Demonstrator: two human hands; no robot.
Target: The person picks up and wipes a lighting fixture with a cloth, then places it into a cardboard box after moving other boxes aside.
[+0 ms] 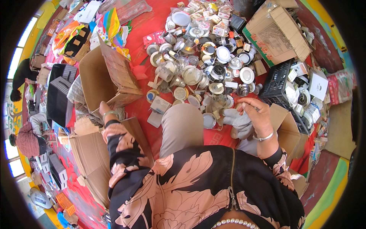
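My left hand (105, 109) grips the near edge of a tall open cardboard box (94, 78), its fingertips partly hidden at the rim. The box tilts on its side, with its opening turned toward me. My right hand (256, 114) hovers over my right leg with thumb and fingers curled together. I cannot make out what, if anything, sits between them. Just under it lies a grey-white fabric glove (239, 123). Ahead of my knee spreads a large pile of round lamp fittings (192, 75), mixed with small boxes. A white carton (160, 105) rests at the pile's near left edge.
Flattened cardboard (91, 156) lies left of me. An open carton (283, 124) stands beside my right arm, next to a black plastic crate (276, 84) full of boxed goods. A larger cardboard box (276, 36) stands behind it. Two people (32, 139) work at the far left.
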